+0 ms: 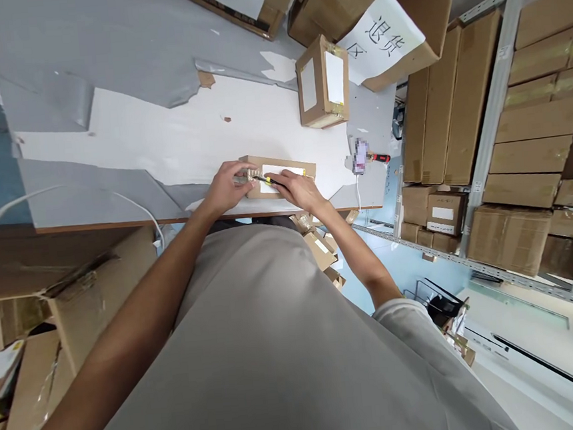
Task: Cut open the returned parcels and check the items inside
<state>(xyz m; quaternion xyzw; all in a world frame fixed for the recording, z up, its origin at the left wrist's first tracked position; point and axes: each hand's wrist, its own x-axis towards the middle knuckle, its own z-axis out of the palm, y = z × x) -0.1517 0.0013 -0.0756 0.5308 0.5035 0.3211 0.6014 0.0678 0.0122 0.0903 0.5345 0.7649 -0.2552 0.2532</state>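
Observation:
A small cardboard box (257,159) with a white label lies near the front edge of the table. My left hand (226,188) grips its left end, with the thumb and fingers around the corner where shiny tape shows. In my right hand (298,190) is a yellow and black utility knife (268,180), its front end pointing left at the taped end. The right fingers wrap round the knife's handle and rest over the label. How deep the blade sits in the tape I cannot make out.
A taller labelled box (313,95) stands behind on the right. A phone (360,156) on a white cable lies beside a red-handled tool (380,158). Larger cartons (404,64) line the back; a shelf of boxes (526,154) is right. An open carton (107,291) stands left.

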